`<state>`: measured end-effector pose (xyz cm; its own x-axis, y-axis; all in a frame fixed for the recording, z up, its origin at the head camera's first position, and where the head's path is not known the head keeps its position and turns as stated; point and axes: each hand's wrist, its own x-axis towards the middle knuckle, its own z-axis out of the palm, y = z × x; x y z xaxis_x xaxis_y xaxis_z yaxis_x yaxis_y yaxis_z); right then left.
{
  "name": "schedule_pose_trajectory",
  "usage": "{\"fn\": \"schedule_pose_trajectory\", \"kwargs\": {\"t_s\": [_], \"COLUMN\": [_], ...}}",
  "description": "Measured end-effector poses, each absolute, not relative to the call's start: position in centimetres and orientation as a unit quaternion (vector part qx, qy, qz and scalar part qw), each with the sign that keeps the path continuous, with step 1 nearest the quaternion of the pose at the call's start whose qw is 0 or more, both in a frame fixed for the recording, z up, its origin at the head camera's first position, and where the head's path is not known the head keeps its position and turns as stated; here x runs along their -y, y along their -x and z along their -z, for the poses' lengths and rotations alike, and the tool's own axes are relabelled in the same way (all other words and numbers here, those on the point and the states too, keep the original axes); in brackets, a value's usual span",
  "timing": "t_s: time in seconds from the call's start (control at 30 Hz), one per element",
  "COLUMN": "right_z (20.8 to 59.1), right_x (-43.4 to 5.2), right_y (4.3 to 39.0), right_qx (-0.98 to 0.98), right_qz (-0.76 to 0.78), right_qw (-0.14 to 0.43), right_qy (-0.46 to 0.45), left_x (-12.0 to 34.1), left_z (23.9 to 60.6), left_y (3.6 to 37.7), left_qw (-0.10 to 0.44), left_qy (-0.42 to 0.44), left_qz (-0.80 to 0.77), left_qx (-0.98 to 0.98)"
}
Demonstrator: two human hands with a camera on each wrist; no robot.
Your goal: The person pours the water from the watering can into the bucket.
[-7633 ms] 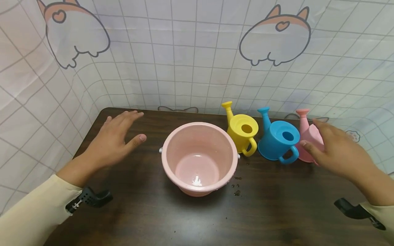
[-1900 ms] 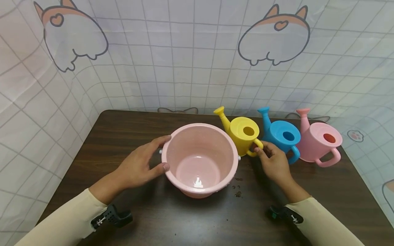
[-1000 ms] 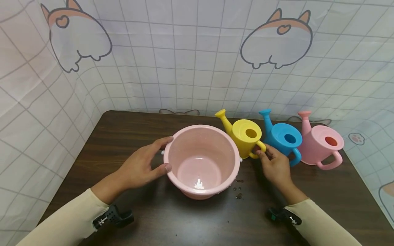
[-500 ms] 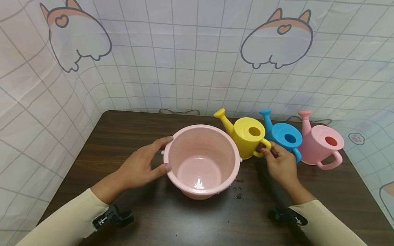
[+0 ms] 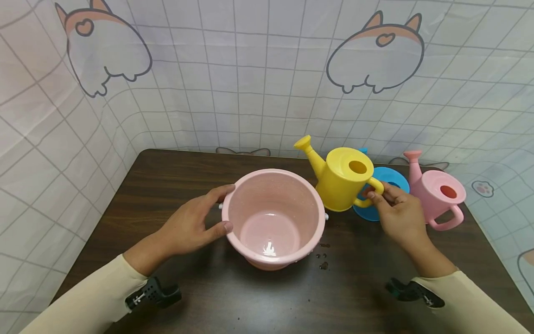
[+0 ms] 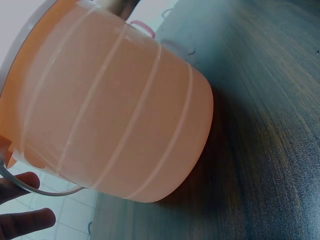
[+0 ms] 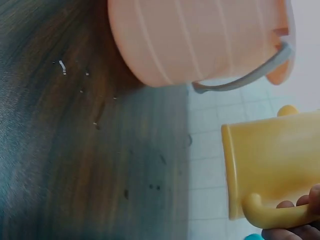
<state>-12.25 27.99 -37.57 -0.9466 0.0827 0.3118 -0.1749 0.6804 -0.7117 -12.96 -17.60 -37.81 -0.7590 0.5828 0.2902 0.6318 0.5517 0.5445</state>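
Observation:
In the head view my right hand (image 5: 402,215) pinches the handle of a yellow watering can (image 5: 344,178), spout toward the left. The right wrist view shows the can (image 7: 272,167) raised off the table, its base in view. My left hand (image 5: 187,225) rests against the left rim of a pink bucket (image 5: 273,266), with index finger and thumb straight and spread. In the left wrist view, fingers (image 6: 30,222) of that hand extend beside the bucket's wire-like handle (image 6: 55,193). Behind the yellow can, a blue watering can (image 5: 392,174) is partly hidden.
A pink watering can (image 5: 431,195) stands at the right, its handle toward me. Water drops (image 5: 323,265) lie on the dark wooden table (image 5: 292,301) right of the bucket. A white gridded cloth (image 5: 250,83) with dog drawings hangs behind.
The right hand has gone from hovering near the pink can to the yellow can's handle, and has lifted that can up and rightward. The left hand has come to the bucket's rim and stayed.

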Motion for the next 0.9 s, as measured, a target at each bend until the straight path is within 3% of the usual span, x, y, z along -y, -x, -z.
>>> {"fn": "schedule_pose_trajectory", "kwargs": {"t_s": [0.23, 0.7, 0.9], "right_z": [35.2, 32.6, 32.2], "right_x": [-28.8, -30.7, -31.6], "right_y": [11.5, 9.2, 8.3], "right_qx": [0.910, 0.917, 0.906], "right_qz": [-0.395, -0.366, -0.397], "right_qw": [0.128, 0.158, 0.142], "right_qy": [-0.005, -0.026, -0.043], "left_x": [17.6, 17.7, 17.7], "left_z": [37.8, 37.5, 37.6], "left_y": [12.9, 12.8, 12.9], "left_qw": [0.039, 0.036, 0.034], "left_qy": [0.345, 0.344, 0.345], "left_qz": [0.325, 0.325, 0.323], "left_qx": [0.880, 0.880, 0.880]}}
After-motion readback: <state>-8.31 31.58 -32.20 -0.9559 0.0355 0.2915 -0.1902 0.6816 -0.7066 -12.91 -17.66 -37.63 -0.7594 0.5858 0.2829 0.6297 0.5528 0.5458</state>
